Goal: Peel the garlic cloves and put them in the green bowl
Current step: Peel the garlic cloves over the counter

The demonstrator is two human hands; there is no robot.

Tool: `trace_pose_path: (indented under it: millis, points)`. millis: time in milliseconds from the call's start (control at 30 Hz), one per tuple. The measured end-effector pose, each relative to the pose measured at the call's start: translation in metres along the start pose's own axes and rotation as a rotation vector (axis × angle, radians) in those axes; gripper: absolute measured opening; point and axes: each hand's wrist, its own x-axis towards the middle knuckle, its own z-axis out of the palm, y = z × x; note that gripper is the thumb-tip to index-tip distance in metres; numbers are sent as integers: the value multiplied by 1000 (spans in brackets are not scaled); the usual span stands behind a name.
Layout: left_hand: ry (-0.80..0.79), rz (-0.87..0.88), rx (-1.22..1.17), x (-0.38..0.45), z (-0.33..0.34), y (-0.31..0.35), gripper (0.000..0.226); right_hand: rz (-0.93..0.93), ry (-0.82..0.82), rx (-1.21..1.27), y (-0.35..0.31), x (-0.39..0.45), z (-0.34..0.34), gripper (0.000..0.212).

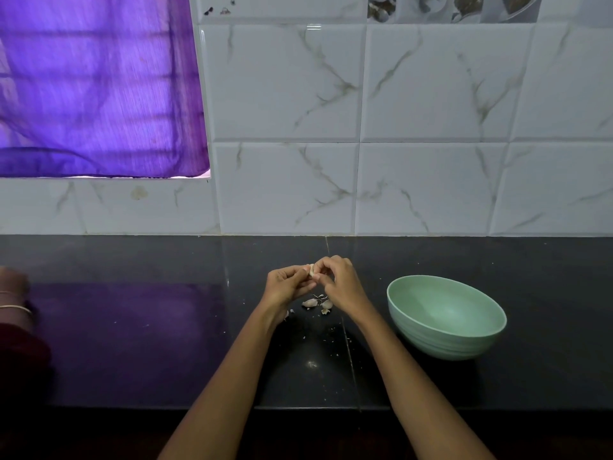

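Head view: both hands' grips [315,277] pinch one garlic clove [311,270] (green bowl [446,340] beside).

Dim scene, violet glow through curtain [96,84], glossy counter [132,343] reflection, wide-angle edge bending.

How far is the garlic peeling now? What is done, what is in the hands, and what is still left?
Done: little. The green bowl looks empty, and a few skin scraps lie on the counter.
In hand: the left hand and right hand both pinch one clove above the counter, peeling it.
Left: finishing this clove, the garlic pieces under the hands, then putting them in the bowl.
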Motion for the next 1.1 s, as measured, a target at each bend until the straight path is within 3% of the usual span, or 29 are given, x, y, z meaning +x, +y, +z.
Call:
trace_pose_path:
  millis: [167, 500, 667, 867, 1000, 1100]
  points:
    - [60, -14, -95, 1, -2, 4, 19, -9, -80, 16, -2, 0, -1, 12]
    - [167, -82, -280, 9, -6, 7, 21, 5, 111, 293, -12, -3, -6, 27]
    - [62, -97, -192, 3, 3, 7, 24, 72, 231, 273, -12, -2, -10, 20]
    - [-4, -86, -69, 2, 1, 4, 19, 112, 178, -134, -6, -3, -9, 20]
    - [-21, -69, -10, 1, 1, 2, 19, 33, 113, 73, -11, -4, -11, 15]
    - [-63, -59, 79, 0, 0, 1, 17, 30, 104, 68, -8, -3, -9, 9]
